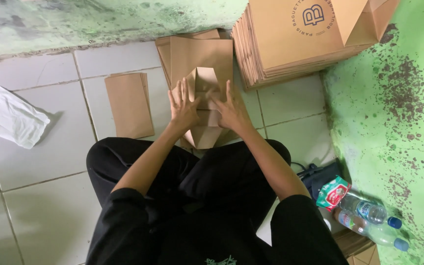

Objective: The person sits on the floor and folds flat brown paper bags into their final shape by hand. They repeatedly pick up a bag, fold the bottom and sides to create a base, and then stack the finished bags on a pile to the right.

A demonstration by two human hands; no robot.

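Floor: pale grey tiles [50, 147], met by a worn green wall [393, 108] on the right.
Paper bag: a brown paper bag [204, 105] lies flat on the tiles just ahead of the person's knees, its folded bottom flaps partly raised.
Left hand: the left hand [183, 109] rests palm down on the bag, fingers [181, 91] spread and flat, pinching nothing.
Right hand: the right hand [231, 110] presses the bag's other side, fingers spread likewise.
Behind: more flat brown sheets [199, 54] lie under and beyond the bag.
Stack: a tall stack of bags [280, 44] near the wall.
Left: a smaller brown pile [128, 104]; a white cloth [11, 117] well apart.
Right: two plastic bottles [369, 221] beside a dark bag [320, 176].
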